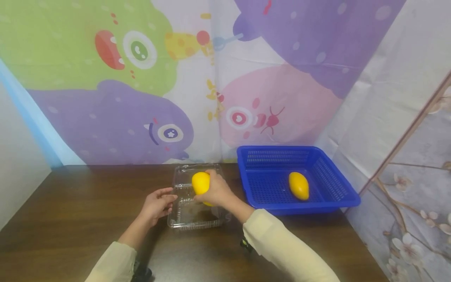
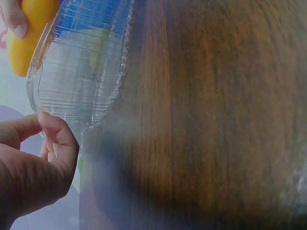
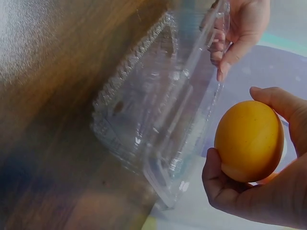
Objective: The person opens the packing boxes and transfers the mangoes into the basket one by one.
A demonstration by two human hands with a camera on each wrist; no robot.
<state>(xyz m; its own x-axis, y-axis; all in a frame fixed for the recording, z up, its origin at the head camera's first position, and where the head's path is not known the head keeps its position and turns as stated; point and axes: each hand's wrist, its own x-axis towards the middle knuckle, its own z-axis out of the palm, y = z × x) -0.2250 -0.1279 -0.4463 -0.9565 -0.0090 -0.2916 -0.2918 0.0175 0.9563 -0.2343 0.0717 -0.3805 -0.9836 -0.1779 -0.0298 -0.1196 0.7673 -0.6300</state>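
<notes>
A clear plastic clamshell box (image 1: 195,215) lies on the table, its interior facing up. At its left edge, my left hand (image 1: 156,203) pinches the rim between thumb and fingers; the left wrist view shows the fingertips of that hand (image 2: 48,153) right at the box's corner. My right hand (image 1: 216,190) grips a yellow mango (image 1: 201,183) over the box. In the right wrist view, thumb and fingers wrap the sides of the mango (image 3: 249,141), which is held above the open side of the clear box (image 3: 139,120). Part of the mango is hidden behind the right hand.
To the right of the box stands a blue plastic basket (image 1: 246,188) with a second yellow mango (image 1: 298,186) inside. Behind the brown wooden table (image 1: 88,219) hangs a cartoon-printed cloth (image 1: 197,78). A flower-patterned panel (image 1: 415,219) borders the right side.
</notes>
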